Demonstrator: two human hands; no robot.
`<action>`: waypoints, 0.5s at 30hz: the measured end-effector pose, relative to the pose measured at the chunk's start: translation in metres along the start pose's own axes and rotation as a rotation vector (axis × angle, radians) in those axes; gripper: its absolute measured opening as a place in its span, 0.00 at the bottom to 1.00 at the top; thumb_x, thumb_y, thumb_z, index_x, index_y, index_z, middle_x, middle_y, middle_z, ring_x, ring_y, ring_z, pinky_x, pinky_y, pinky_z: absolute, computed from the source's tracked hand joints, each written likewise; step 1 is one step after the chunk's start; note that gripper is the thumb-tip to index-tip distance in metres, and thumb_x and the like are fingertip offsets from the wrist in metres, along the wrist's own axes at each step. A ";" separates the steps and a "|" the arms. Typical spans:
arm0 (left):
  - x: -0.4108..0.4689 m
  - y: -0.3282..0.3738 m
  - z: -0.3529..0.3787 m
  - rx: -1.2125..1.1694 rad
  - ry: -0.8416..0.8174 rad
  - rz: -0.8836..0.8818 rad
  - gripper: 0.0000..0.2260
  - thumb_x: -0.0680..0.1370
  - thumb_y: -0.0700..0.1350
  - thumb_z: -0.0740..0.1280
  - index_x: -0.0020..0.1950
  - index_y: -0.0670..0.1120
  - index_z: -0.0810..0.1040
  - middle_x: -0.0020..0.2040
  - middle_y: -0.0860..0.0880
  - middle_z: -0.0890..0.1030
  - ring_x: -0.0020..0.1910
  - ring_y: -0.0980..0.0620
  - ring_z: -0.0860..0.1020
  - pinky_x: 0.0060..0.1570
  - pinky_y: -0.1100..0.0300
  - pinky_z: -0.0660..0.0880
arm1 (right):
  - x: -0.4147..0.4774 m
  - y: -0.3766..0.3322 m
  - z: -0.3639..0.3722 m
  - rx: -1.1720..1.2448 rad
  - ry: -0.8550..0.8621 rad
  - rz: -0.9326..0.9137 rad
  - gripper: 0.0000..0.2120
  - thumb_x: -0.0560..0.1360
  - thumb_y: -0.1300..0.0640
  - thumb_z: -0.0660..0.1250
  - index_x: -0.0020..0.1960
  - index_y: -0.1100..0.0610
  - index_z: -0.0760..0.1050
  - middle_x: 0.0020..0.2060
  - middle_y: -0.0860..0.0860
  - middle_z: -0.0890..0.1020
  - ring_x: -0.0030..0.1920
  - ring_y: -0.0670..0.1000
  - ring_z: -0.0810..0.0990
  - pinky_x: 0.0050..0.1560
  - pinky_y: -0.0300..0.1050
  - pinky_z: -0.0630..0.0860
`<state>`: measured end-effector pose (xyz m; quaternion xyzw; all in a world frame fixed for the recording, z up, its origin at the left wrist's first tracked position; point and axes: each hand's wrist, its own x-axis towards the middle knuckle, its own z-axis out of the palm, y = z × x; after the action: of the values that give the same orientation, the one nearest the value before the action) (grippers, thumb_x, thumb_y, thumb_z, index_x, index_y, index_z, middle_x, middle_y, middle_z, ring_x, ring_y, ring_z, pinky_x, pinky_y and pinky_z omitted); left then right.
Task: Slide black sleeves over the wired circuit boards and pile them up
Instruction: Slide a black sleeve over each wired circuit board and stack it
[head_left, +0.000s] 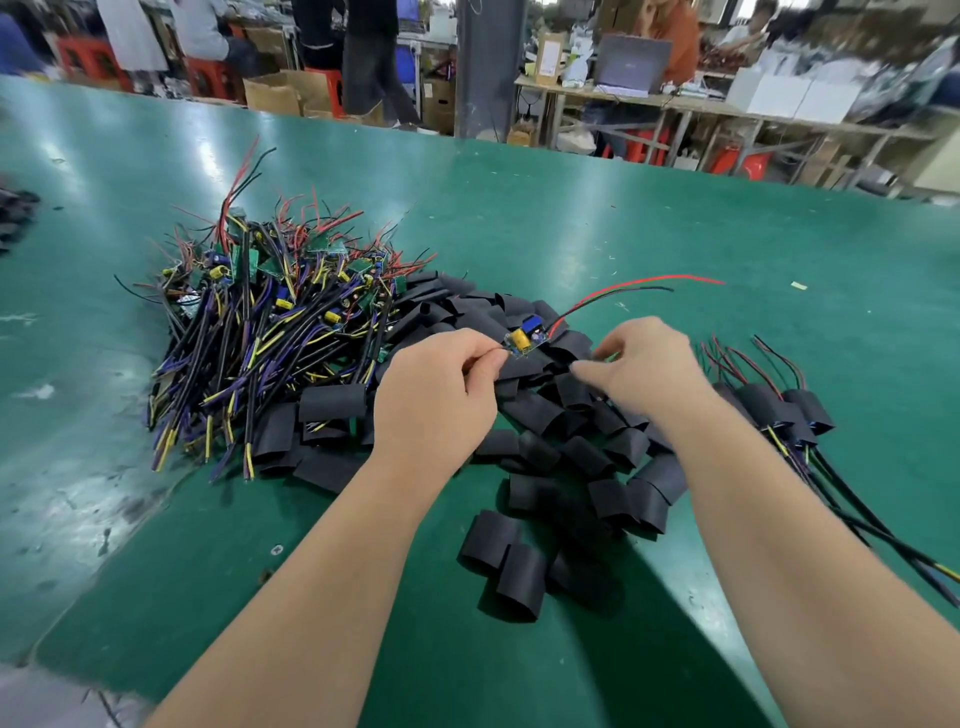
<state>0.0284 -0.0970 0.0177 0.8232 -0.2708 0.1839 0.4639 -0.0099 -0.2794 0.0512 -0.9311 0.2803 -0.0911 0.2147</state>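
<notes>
A small circuit board (524, 340) is pinched between the thumb and curled fingers of the left hand (436, 400) and is held just above the black sleeves (545, 415). A yellow part and a blue part are carried on the board, and its red and black leads (639, 288) are trailed away to the right over the desk (571, 218). The right hand (644, 366) is held just beside the board with its fingers bent down toward the sleeves; it is blurred, so whether anything is gripped cannot be told. The loose sleeves are scattered under and in front of both hands. To the left, a heap of bare wired boards (270, 322) is piled. To the right, a few sleeved boards (779, 410) are laid together.
</notes>
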 end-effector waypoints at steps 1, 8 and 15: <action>0.000 0.000 0.000 -0.004 -0.001 0.003 0.05 0.77 0.43 0.67 0.43 0.47 0.82 0.36 0.52 0.82 0.37 0.50 0.79 0.39 0.50 0.76 | 0.001 -0.006 0.005 -0.066 -0.061 0.027 0.18 0.70 0.48 0.74 0.50 0.60 0.81 0.43 0.57 0.82 0.46 0.56 0.79 0.43 0.40 0.70; -0.001 0.001 0.000 -0.007 0.001 0.000 0.05 0.77 0.43 0.67 0.43 0.47 0.82 0.37 0.52 0.82 0.37 0.50 0.79 0.39 0.52 0.76 | 0.004 -0.020 0.014 -0.219 -0.152 0.056 0.25 0.68 0.46 0.75 0.57 0.60 0.76 0.46 0.55 0.77 0.51 0.56 0.78 0.47 0.43 0.74; 0.001 0.000 -0.001 -0.011 0.022 0.019 0.05 0.76 0.42 0.68 0.44 0.45 0.83 0.37 0.52 0.82 0.36 0.52 0.79 0.39 0.54 0.76 | -0.015 -0.032 0.020 -0.225 -0.282 -0.120 0.22 0.67 0.42 0.75 0.47 0.60 0.82 0.35 0.54 0.78 0.44 0.53 0.76 0.41 0.39 0.72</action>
<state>0.0284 -0.0966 0.0187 0.8159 -0.2743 0.1958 0.4699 -0.0007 -0.2400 0.0473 -0.9678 0.2000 0.0595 0.1406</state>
